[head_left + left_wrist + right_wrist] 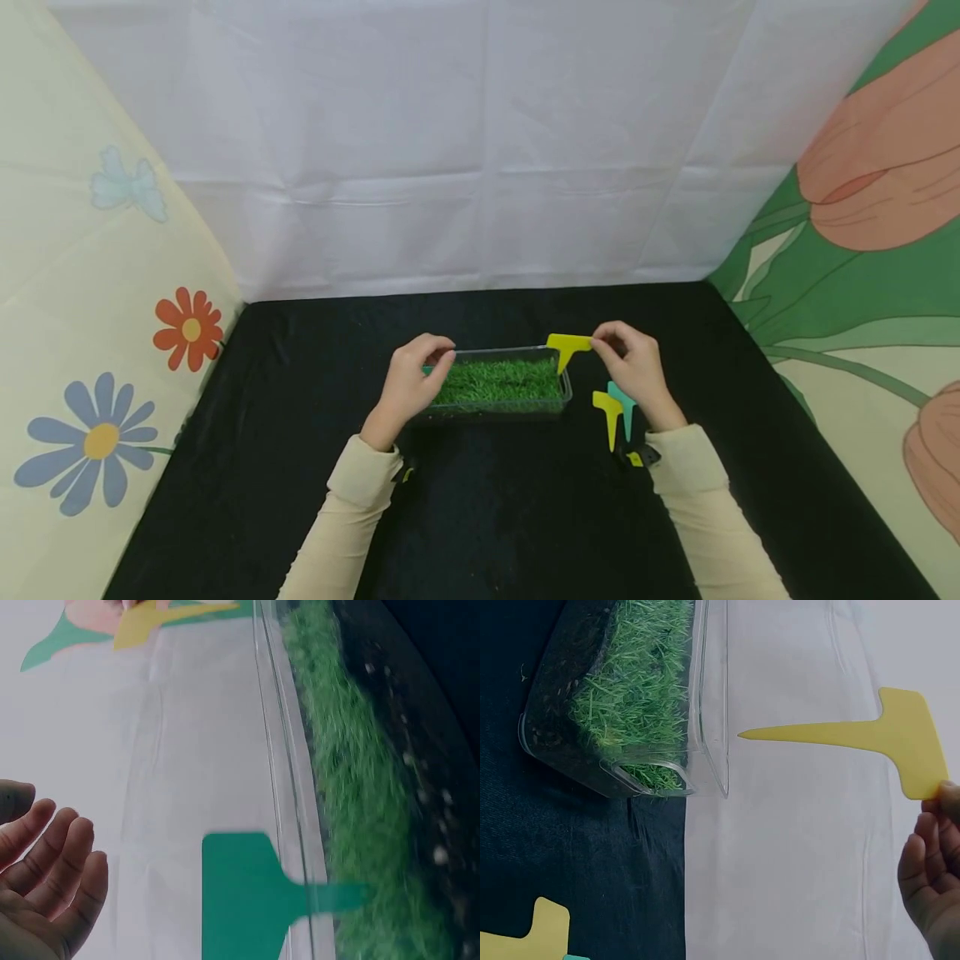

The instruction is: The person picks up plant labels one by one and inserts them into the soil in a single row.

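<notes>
My right hand (632, 367) pinches a yellow T-shaped plant label (915, 742) by a corner of its head. The label's pointed stem hangs down by the right end of a clear plastic planter box (566, 390); in the right wrist view the tip is apart from the rim. Green grass (498, 382) over dark soil fills the box. Over its left end is my left hand (408, 379), fingers loosely bent and holding nothing in the left wrist view. Near it, a green T-shaped plant label (240, 892) stands with its stem in the grass.
Right of the box, another yellow plant label (609, 406) and a teal plant label (626, 403) lie close together on the black cloth (487, 508). A white cloth backdrop (480, 167) rises behind. Flower-patterned cloths hang at both sides.
</notes>
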Available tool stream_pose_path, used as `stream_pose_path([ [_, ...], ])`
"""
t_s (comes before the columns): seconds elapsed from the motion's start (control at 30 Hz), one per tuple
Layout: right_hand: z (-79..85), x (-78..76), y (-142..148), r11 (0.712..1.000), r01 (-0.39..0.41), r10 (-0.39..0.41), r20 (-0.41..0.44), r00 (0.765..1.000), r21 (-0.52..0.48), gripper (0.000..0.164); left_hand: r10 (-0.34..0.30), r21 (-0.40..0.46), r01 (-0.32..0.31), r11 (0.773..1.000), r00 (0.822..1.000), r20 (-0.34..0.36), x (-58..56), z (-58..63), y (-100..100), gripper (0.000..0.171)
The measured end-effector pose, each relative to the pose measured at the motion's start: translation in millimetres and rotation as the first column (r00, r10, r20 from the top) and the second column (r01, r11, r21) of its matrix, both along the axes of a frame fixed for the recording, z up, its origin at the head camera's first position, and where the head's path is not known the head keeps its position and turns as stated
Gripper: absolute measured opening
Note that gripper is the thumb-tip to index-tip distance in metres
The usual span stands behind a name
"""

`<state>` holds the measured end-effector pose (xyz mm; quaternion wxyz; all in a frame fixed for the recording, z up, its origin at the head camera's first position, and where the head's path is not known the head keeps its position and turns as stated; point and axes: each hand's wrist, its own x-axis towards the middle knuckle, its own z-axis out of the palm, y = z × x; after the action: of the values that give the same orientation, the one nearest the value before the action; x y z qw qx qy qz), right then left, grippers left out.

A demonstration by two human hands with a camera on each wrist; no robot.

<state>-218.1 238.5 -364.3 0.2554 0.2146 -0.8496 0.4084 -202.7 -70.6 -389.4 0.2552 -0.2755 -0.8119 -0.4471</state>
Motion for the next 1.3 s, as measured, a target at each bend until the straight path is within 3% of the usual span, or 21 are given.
stream_pose_path([
  [0.2, 22.5, 16.1, -13, 1.0, 0.002, -0.002, -0.001, 1.0, 0.014, 0.007, -0.038, -0.001, 0.038, 0.999, 0.999, 0.035, -5.4, -1.6, 12, 0.009],
  [0.47, 24.8, 17.1, -15, 1.0, -0.01, 0.01, 0.007, 1.0, 0.003, 0.004, -0.089, 0.002, 0.089, 0.996, 0.996, 0.032, -10.1, -5.2, 25, 0.014],
  [0.8, 26.2, 19.5, -16, 1.0, 0.005, -0.006, 0.024, 1.0, 0.016, 0.004, -0.156, -0.034, 0.158, 0.987, 0.985, 0.071, -12.8, 0.1, 40, 0.027],
  [0.9, 24.3, 19.3, -16, 1.0, 0.015, -0.016, 0.025, 1.0, 0.021, 0.005, -0.18, -0.052, 0.186, 0.981, 0.978, 0.101, -14.0, 1.5, 44, 0.03],
  [1.1, 2.3, 5.1, -3, 1.0, 0.015, -0.015, 0.013, 1.0, 0.009, 0.008, -0.235, -0.086, 0.253, 0.964, 0.955, 0.182, -15.1, 4.8, 52, 0.044],
  [1.3, -4.7, -0.7, 1, 1.0, 0.008, -0.008, 0.026, 1.0, 0.007, 0.006, -0.225, -0.146, 0.247, 0.958, 0.962, 0.155, -18.2, 8.5, 59, 0.048],
])
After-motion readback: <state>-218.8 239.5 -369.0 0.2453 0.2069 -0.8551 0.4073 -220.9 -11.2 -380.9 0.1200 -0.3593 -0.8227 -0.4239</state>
